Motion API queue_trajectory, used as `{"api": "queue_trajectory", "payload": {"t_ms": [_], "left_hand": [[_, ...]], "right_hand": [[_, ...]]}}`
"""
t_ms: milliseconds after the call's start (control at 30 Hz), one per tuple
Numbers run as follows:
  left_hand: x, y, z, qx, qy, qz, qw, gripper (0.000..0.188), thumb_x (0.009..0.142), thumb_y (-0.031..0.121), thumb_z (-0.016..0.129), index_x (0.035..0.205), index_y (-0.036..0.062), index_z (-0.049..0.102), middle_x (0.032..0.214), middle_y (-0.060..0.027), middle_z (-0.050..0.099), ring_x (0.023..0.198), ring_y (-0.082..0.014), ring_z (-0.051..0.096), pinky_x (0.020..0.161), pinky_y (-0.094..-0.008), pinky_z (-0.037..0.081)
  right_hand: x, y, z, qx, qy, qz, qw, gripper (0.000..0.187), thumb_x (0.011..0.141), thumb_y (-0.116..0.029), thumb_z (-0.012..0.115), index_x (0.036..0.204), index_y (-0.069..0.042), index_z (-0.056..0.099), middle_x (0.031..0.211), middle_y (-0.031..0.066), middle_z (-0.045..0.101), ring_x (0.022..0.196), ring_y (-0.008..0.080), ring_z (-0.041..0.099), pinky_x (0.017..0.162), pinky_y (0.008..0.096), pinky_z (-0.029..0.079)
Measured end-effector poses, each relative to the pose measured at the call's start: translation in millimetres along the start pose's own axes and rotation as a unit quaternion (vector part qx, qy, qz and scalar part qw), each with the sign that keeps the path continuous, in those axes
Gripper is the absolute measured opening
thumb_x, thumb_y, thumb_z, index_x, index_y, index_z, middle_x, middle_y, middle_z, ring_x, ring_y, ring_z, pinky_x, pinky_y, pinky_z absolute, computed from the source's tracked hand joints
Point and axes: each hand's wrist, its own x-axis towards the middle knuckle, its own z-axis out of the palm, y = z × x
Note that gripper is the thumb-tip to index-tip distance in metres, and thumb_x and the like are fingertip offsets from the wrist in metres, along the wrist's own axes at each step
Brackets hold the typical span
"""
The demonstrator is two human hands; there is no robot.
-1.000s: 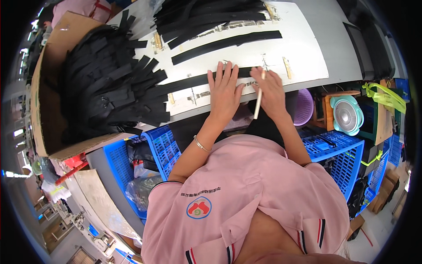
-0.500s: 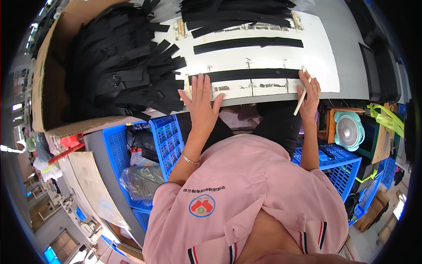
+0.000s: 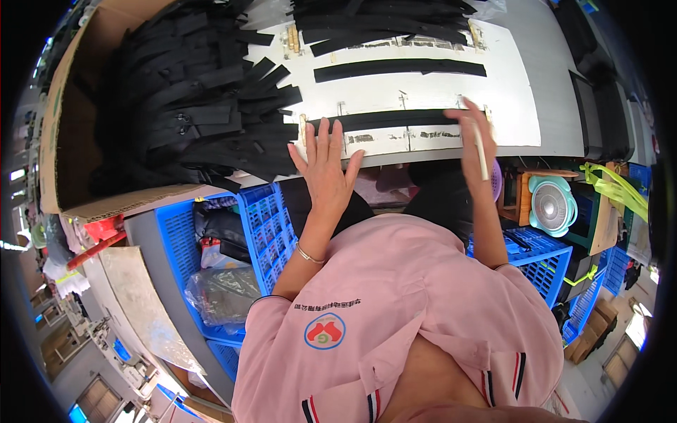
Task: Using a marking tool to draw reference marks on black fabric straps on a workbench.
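A black fabric strip point(image 3: 395, 118) lies straight along the near part of a white board point(image 3: 513, 106) with dark marks drawn on it. My left hand point(image 3: 326, 169) rests flat at the strip's left end, fingers spread, fingertips touching it. Over the right part of the strip is my right hand point(image 3: 474, 144), smeared by motion, its fingertips near the strip. Held in that hand is a thin white pencil-like stick point(image 3: 482, 161), its lower end pointing toward me. Farther up the board lies another black strip point(image 3: 402, 68).
A cardboard box point(image 3: 67, 134) at the left overflows with black strips point(image 3: 176, 106). More strips point(image 3: 381, 25) are piled at the board's far side. Below the table edge stand blue plastic crates point(image 3: 187, 247) and a small teal fan point(image 3: 553, 204).
My right hand has moved left along the strip from its right end, carrying the stick, which has turned more upright. My left hand stays at the left end. The view has shifted slightly.
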Motion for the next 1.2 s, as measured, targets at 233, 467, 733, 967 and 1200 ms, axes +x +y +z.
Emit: {"api": "queue_trajectory", "payload": {"t_ms": [233, 467, 733, 967, 1200], "left_hand": [[0.3, 1.3, 2.7, -0.006, 0.002, -0.003, 1.0, 0.068, 0.094, 0.04, 0.07, 0.147, 0.0031, 0.051, 0.155, -0.0141, 0.046, 0.15, -0.0382, 0.032, 0.118, -0.0682, 0.01], [-2.9, -1.4, 5.5, -0.014, 0.009, -0.013, 1.0, 0.074, 0.093, 0.042, 0.07, 0.15, 0.0018, 0.047, 0.158, -0.0117, 0.045, 0.152, -0.0346, 0.031, 0.12, -0.0651, 0.007], [-1.9, -2.0, 6.1, -0.011, 0.015, -0.008, 1.0, 0.074, 0.093, 0.043, 0.07, 0.15, 0.0014, 0.047, 0.157, -0.0114, 0.045, 0.151, -0.0346, 0.03, 0.12, -0.0647, 0.006], [-1.3, -1.1, 6.5, -0.007, 0.014, -0.008, 1.0, 0.074, 0.093, 0.044, 0.07, 0.15, 0.0012, 0.047, 0.157, -0.0114, 0.045, 0.152, -0.0342, 0.03, 0.12, -0.0652, 0.008], [-1.1, -1.1, 6.9, -0.005, 0.018, -0.003, 1.0, 0.072, 0.092, 0.042, 0.07, 0.146, -0.0012, 0.051, 0.155, -0.0135, 0.046, 0.151, -0.0367, 0.031, 0.119, -0.0672, 0.009]], "right_hand": [[17.1, -66.6, 95.9, 0.244, -0.167, 0.052, 0.954, 0.023, 0.103, -0.017, 0.06, 0.113, -0.001, 0.074, 0.093, 0.0028, 0.071, 0.077, 0.0063, 0.058, 0.067, 0.0212, 0.045], [18.0, -60.1, 128.5, 0.22, -0.223, 0.084, 0.946, 0.022, 0.103, -0.017, 0.062, 0.111, 0.0, 0.073, 0.082, 0.0021, 0.068, 0.073, 0.0062, 0.057, 0.065, 0.0213, 0.044], [17.5, -56.4, 133.7, 0.188, -0.226, 0.044, 0.955, 0.023, 0.103, -0.018, 0.062, 0.112, 0.001, 0.073, 0.085, 0.0033, 0.069, 0.075, 0.0069, 0.059, 0.066, 0.0221, 0.046], [18.4, -52.1, 131.6, 0.215, -0.212, 0.051, 0.952, 0.022, 0.098, -0.022, 0.068, 0.1, -0.002, 0.077, 0.074, 0.0073, 0.072, 0.065, 0.0109, 0.066, 0.059, 0.026, 0.049], [16.3, -56.4, 124.9, 0.213, -0.261, 0.036, 0.941, 0.02, 0.1, -0.014, 0.065, 0.1, 0.002, 0.076, 0.071, 0.0022, 0.067, 0.064, 0.0066, 0.058, 0.059, 0.0227, 0.046]]}}
